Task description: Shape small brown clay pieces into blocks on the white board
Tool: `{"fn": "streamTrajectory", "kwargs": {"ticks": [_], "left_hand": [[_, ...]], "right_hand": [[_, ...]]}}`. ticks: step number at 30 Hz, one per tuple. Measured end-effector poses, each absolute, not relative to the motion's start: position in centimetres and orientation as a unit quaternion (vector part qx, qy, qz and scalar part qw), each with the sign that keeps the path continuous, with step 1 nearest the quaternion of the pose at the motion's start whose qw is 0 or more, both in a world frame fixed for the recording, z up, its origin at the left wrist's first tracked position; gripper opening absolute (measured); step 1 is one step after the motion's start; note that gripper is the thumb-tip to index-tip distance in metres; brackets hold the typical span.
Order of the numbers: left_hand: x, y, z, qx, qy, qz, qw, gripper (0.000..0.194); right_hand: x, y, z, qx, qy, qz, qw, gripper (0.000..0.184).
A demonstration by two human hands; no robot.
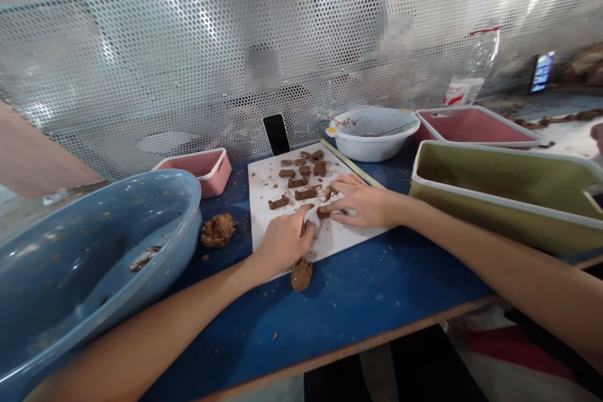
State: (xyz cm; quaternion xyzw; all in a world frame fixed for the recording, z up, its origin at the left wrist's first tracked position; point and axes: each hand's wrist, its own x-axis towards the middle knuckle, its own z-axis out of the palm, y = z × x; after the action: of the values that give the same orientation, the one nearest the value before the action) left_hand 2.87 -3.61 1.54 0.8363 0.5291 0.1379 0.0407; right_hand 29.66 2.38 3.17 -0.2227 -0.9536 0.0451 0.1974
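Note:
On a white board [264, 182], my right hand [360, 202] reaches in from the right, thumb and fingertips pinching a small brown clay piece [323, 213]. Close to it on the left is my left hand [285, 237], its index finger and thumb pointing toward the same piece. The other left fingers are curled under, so anything inside them is hidden. Several small shaped clay pieces [306, 193] lie in loose rows beyond my hands, among crumbs. A rounded lump of clay [302, 275] sits at the board's near edge, just below my left hand.
A large blue basin [188, 201] stands left, beside a rough clay lump [218, 230] and a pink box [219, 174]. A phone [276, 134] leans against the perforated metal screen [198, 75]. A white basin [372, 149], pink tray [490, 129], green bin [499, 198] and bottle [475, 69] stand right.

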Motion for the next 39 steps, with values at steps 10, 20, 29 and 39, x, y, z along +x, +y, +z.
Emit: {"fn": "streamTrajectory", "kwargs": {"ticks": [10, 20, 29, 39], "left_hand": [[2.87, -3.69, 1.72, 0.836, 0.527, 0.141, 0.05, 0.048], [2.83, -3.66, 1.57, 0.838, 0.525, 0.145, 0.044, 0.048], [2.94, -3.73, 1.77, 0.838, 0.526, 0.14, 0.038, 0.047], [2.99, -3.81, 1.98, 0.84, 0.524, 0.135, 0.044, 0.049]], "right_hand": [[29.69, 2.4, 3.12, -0.229, -0.952, 0.039, 0.2, 0.035], [29.72, 2.55, 3.17, -0.225, -0.954, 0.026, 0.196, 0.037], [29.81, 2.65, 3.21, -0.23, -0.954, 0.039, 0.189, 0.037], [29.8, 2.58, 3.35, -0.22, -0.957, 0.04, 0.186, 0.04]]}}
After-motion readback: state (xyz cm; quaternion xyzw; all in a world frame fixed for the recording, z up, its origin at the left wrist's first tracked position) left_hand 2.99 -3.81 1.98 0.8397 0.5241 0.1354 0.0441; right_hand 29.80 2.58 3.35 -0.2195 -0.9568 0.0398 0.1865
